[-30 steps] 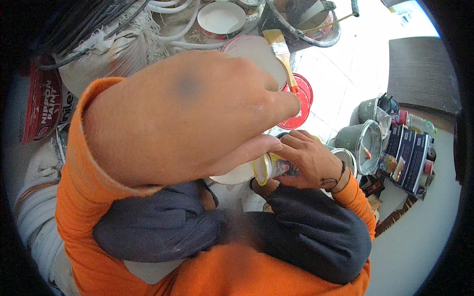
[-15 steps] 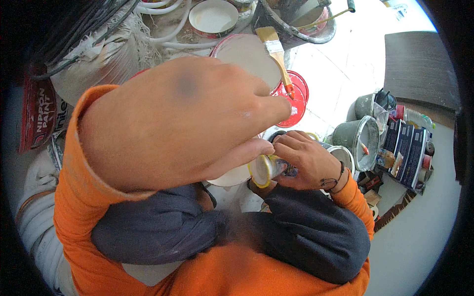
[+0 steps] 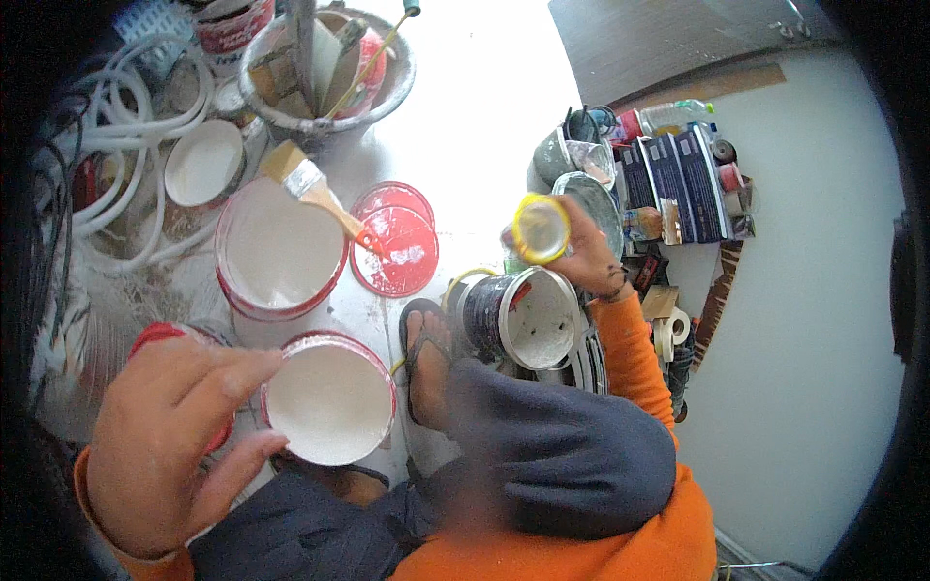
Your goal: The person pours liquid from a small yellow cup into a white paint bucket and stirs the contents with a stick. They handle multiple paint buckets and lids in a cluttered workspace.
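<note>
My left hand (image 3: 194, 431) hovers at the lower left beside a red-rimmed tub of white paint (image 3: 327, 400), thumb and fingers apart with nothing visible in them, partly covering a red container (image 3: 155, 339). My right hand (image 3: 589, 252) grips a small yellow-rimmed can (image 3: 541, 229), raised above an open dark bucket with a white-smeared inside (image 3: 531, 331). A second red-rimmed paint tub (image 3: 276, 247) stands farther back. A wooden-handled paintbrush (image 3: 308, 184) slants from that tub toward two red lids (image 3: 402, 254) lying on the floor.
A cluttered bucket (image 3: 291, 77) and coiled white hoses (image 3: 140, 155) fill the upper left. Green-grey pails (image 3: 557, 155), dark boxes (image 3: 678, 189), tape rolls (image 3: 678, 324) and a saw (image 3: 717, 295) line the right. My legs (image 3: 542, 445) and sandaled foot (image 3: 426, 363) are below.
The view has shifted toward the right. My left hand has dropped to the lower left, away from my right hand; my right hand has moved forward and up with the can.
</note>
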The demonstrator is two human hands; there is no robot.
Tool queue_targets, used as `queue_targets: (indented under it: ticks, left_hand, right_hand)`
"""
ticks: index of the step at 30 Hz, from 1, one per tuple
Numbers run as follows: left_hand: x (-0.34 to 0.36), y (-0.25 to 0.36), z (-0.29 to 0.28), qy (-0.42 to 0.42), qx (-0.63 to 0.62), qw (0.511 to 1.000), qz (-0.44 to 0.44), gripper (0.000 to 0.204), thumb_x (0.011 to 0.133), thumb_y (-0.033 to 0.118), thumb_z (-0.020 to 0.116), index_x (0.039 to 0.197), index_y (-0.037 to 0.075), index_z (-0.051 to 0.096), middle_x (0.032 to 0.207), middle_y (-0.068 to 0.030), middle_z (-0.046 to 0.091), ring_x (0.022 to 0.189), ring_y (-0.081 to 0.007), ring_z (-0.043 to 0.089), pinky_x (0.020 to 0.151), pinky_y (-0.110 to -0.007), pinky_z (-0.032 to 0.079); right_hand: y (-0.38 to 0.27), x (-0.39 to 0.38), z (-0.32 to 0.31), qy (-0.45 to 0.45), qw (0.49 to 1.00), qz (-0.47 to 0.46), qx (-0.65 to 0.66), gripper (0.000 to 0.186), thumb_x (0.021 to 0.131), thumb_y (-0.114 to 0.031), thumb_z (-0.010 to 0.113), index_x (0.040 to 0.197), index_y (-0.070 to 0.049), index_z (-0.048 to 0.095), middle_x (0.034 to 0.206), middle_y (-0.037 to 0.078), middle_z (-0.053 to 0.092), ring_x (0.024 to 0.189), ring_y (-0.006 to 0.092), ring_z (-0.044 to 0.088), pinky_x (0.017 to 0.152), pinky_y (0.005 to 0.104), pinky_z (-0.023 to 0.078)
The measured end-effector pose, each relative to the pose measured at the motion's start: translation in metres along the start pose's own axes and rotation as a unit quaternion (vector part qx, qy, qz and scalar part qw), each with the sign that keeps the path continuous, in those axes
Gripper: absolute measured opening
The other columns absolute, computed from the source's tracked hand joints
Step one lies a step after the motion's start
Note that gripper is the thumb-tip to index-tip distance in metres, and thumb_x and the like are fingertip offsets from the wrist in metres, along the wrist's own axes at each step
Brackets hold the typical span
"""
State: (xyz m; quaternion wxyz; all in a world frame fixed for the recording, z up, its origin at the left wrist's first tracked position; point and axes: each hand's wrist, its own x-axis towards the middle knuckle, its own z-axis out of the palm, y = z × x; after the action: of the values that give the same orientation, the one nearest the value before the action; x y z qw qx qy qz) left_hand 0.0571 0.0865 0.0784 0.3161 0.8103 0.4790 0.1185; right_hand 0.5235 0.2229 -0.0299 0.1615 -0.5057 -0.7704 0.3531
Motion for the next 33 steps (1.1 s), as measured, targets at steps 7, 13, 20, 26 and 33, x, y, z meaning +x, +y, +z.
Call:
queue_targets:
  ticks: [7, 13, 20, 26, 33]
  left_hand:
    - [0.008, -0.004, -0.006, 0.003, -0.002, 1.0, 0.024, 0.052, 0.076, 0.019, 0.079, 0.122, 0.001, 0.064, 0.111, -0.0197, 0.068, 0.105, -0.0401, 0.063, 0.096, -0.047, 0.047]
    - [0.013, -0.003, 0.002, 0.0, -0.012, 1.0, 0.016, 0.051, 0.075, 0.018, 0.079, 0.121, 0.0, 0.064, 0.111, -0.0209, 0.067, 0.104, -0.0413, 0.062, 0.095, -0.047, 0.047]
    - [0.023, -0.013, 0.006, 0.027, -0.001, 0.997, 0.068, 0.053, 0.077, 0.019, 0.081, 0.125, 0.002, 0.064, 0.11, -0.016, 0.07, 0.094, -0.0359, 0.065, 0.085, -0.043, 0.049]
    - [0.013, -0.013, -0.008, -0.028, 0.015, 0.999, 0.037, 0.052, 0.08, 0.02, 0.08, 0.126, 0.002, 0.063, 0.112, -0.0178, 0.069, 0.101, -0.0368, 0.065, 0.089, -0.043, 0.05]
    - [0.01, -0.001, -0.007, -0.026, 0.029, 0.999, 0.034, 0.052, 0.08, 0.018, 0.08, 0.127, 0.002, 0.063, 0.11, -0.0172, 0.069, 0.099, -0.0368, 0.065, 0.088, -0.044, 0.049]
  right_hand:
    - [0.12, -0.031, -0.062, 0.258, 0.964, 0.062, -0.013, 0.054, 0.08, -0.01, 0.083, 0.126, -0.005, 0.056, 0.119, 0.005, 0.066, 0.111, 0.0137, 0.064, 0.093, 0.0288, 0.052]
    - [0.118, -0.047, -0.049, 0.294, 0.951, 0.059, -0.069, 0.062, 0.077, -0.006, 0.085, 0.13, -0.006, 0.052, 0.117, 0.005, 0.061, 0.113, 0.0151, 0.061, 0.101, 0.031, 0.049]
    - [0.005, -0.015, -0.011, 0.128, 0.983, -0.056, -0.122, 0.062, 0.076, -0.014, 0.087, 0.129, -0.006, 0.057, 0.13, 0.011, 0.063, 0.121, 0.0242, 0.061, 0.103, 0.0384, 0.049]
    - [-0.088, 0.02, 0.081, -0.199, 0.941, -0.252, -0.104, 0.063, 0.069, -0.008, 0.08, 0.131, -0.011, 0.065, 0.122, 0.014, 0.061, 0.118, 0.0321, 0.06, 0.101, 0.0444, 0.049]
    - [-0.121, 0.005, 0.187, -0.281, 0.87, -0.34, -0.218, 0.056, 0.076, -0.026, 0.075, 0.127, -0.011, 0.06, 0.108, 0.013, 0.061, 0.101, 0.0296, 0.065, 0.083, 0.0435, 0.053]
